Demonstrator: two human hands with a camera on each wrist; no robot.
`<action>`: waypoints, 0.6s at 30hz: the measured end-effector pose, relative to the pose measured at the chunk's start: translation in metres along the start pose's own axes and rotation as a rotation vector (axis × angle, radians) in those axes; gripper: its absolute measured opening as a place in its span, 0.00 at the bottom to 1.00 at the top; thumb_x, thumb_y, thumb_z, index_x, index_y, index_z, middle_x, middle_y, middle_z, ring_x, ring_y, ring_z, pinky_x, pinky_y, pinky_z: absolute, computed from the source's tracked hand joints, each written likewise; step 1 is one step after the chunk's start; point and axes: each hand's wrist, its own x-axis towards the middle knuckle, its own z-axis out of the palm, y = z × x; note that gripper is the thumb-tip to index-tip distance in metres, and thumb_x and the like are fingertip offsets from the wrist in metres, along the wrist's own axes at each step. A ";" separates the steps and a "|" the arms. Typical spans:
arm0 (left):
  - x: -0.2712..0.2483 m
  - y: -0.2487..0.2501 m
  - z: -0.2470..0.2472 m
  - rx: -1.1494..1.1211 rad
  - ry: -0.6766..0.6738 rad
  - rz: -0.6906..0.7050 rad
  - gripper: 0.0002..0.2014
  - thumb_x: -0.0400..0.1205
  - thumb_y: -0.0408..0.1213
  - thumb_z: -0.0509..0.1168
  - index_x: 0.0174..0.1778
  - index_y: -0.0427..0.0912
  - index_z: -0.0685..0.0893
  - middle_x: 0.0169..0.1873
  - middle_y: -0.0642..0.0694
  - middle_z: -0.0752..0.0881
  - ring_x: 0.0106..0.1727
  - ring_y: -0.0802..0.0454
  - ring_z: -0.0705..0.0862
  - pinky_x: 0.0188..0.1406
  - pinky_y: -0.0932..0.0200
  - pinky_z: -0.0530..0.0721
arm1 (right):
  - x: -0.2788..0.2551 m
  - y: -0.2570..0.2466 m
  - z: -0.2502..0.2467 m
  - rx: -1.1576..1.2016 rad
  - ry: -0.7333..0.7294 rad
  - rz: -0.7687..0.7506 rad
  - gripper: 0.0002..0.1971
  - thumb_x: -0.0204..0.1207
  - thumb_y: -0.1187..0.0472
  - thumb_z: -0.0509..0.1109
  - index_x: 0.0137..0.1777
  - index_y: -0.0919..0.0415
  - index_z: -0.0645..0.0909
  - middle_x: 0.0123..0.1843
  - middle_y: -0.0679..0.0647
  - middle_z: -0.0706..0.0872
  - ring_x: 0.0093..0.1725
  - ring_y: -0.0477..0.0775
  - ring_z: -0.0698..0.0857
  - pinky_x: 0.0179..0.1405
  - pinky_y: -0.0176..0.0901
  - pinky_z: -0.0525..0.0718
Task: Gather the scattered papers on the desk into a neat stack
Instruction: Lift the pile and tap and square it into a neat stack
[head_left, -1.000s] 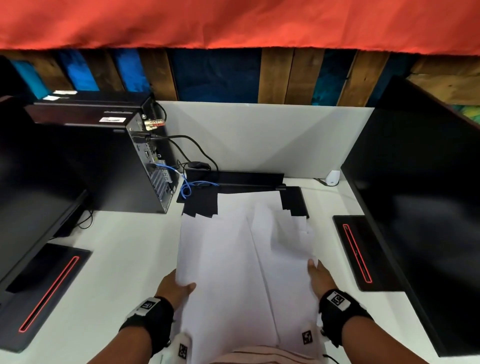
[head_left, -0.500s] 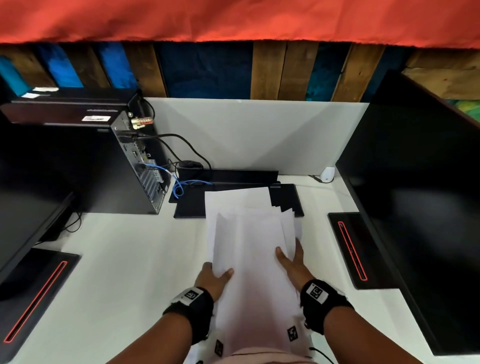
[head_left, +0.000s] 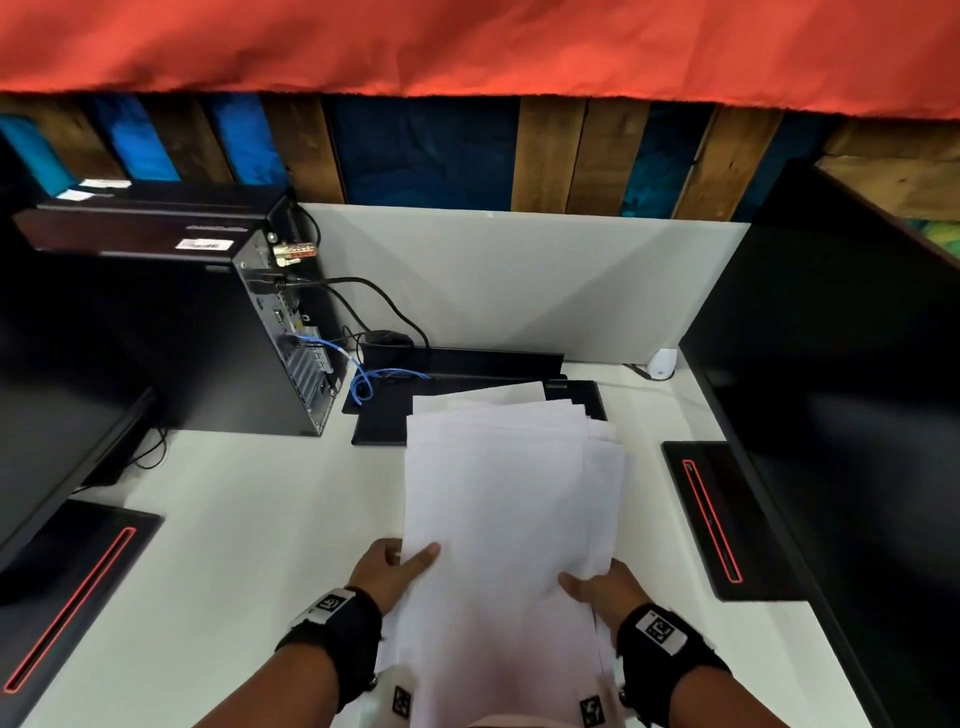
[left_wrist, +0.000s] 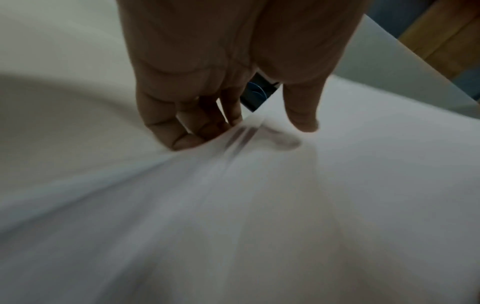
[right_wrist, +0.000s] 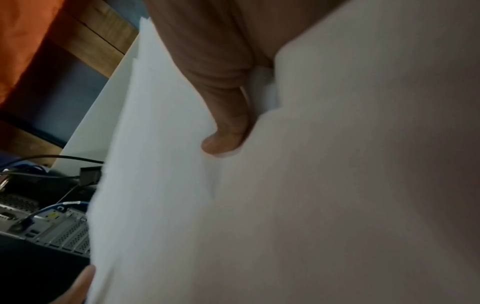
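I'm pinching the loose sheaf of white paper sheets (head_left: 511, 499) at both near edges, left hand (head_left: 390, 571) and right hand (head_left: 602, 582) thumbs on top, just in front of the black flat pad (head_left: 376, 421). The far edges are fanning unevenly, so I'm risking sheets sliding out if either pinch loosens.

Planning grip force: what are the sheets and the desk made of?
Sheets: thin white matte paper, it seems; they bend and fan at the far edges. Desk: smooth white surface, likely laminate; faint sheen, core not visible.
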 end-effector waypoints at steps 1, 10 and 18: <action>0.004 -0.002 -0.003 -0.026 -0.031 0.017 0.43 0.52 0.71 0.75 0.54 0.40 0.84 0.45 0.50 0.91 0.43 0.52 0.90 0.39 0.62 0.82 | -0.002 -0.001 0.000 0.036 -0.020 0.005 0.20 0.68 0.73 0.77 0.60 0.71 0.80 0.60 0.64 0.85 0.61 0.65 0.83 0.70 0.56 0.76; 0.003 0.034 0.002 -0.238 0.085 0.072 0.23 0.73 0.44 0.73 0.61 0.35 0.83 0.54 0.36 0.88 0.56 0.40 0.87 0.60 0.50 0.83 | 0.011 -0.060 0.013 0.026 0.059 -0.181 0.18 0.73 0.63 0.74 0.62 0.70 0.82 0.57 0.64 0.88 0.58 0.63 0.86 0.61 0.50 0.83; 0.009 0.032 0.013 -0.138 0.001 0.130 0.29 0.66 0.44 0.74 0.62 0.40 0.76 0.57 0.39 0.86 0.59 0.40 0.85 0.64 0.48 0.81 | 0.028 -0.052 0.027 -0.403 0.051 -0.179 0.42 0.62 0.49 0.78 0.77 0.55 0.68 0.76 0.60 0.71 0.70 0.61 0.77 0.71 0.47 0.76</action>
